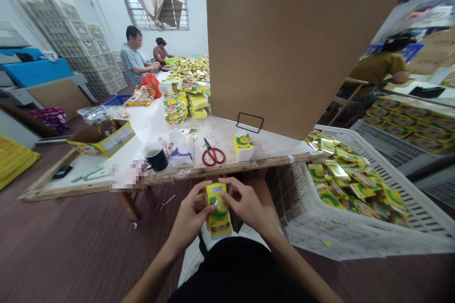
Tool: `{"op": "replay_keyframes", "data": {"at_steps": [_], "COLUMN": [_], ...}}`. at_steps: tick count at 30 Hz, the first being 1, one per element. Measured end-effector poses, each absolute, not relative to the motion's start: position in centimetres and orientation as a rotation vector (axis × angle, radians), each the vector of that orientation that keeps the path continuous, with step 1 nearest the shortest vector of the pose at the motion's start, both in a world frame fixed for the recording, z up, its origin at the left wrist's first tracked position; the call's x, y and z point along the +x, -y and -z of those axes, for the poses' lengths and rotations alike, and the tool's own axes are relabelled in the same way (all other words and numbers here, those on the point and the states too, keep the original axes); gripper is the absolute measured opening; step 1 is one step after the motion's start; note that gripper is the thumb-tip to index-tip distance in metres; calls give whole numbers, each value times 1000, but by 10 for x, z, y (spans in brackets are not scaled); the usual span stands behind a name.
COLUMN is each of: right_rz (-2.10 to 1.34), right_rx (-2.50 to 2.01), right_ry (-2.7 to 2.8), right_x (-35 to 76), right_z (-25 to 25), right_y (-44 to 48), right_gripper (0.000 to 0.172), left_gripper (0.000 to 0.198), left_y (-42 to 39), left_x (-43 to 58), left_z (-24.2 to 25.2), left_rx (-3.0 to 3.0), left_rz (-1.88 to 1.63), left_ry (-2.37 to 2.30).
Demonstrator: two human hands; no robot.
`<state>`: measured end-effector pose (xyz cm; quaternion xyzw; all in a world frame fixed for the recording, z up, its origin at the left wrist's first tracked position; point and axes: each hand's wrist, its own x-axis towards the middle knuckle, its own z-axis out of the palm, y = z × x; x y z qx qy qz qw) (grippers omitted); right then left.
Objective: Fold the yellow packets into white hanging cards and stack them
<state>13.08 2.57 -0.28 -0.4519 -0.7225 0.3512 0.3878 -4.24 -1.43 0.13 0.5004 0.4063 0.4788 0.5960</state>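
Over my lap, a small yellow and green printed packet [218,215] with a barcode near its upper end is held between both hands. My left hand [194,210] pinches its left edge, thumb across the front. On the opposite side, my right hand [245,201] grips the upper right edge with thumb and fingers. Just beyond, on the table edge, stands a small yellow and white box [243,147]. Red-handled scissors [213,154] lie to the left of that box.
A white plastic crate [341,241] full of similar packets [359,180] stands to my right. A large cardboard sheet [284,57] rises from the white table [149,128]. A dark mug [156,157] sits near the table's edge. Two people work at the far end, another at right.
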Motion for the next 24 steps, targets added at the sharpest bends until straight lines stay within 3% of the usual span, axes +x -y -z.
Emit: {"op": "replay_keyframes", "data": {"at_steps": [6,8,10,13,15,18,24], "right_rz": [-1066,-712,-118,407,400,123,-85], "right_rx": [-1029,-1162,-1353,-1564,-1628,-1662,-1676], "right_ry": [1619,1507,1320,1240,1377,1719,1973], "right_x": [139,164,205,269,287,268,201], "right_z": [5,-1,-11,-18,-12,10,36], "right_y": [-23,-32,-51,-86,-108,-136,-185], "right_gripper": [25,21,21,37,38,36,54], "left_gripper": [59,70,75,70,66,58,45], "left_y": [11,9,7,5,5,6,12], "left_x": [-38,-35,-35,-35,-34,-32,-35], "left_z": [3,5,6,9,11,11,8], "left_rx": [1214,1260,1308,1327,1334,1385,1402], "left_rz": [-1074,-1084,-1104,-1100,-1065,-994,-907], "left_ry": [-955,-1017,-1079,-1085,-1070,-1048,-1090]}}
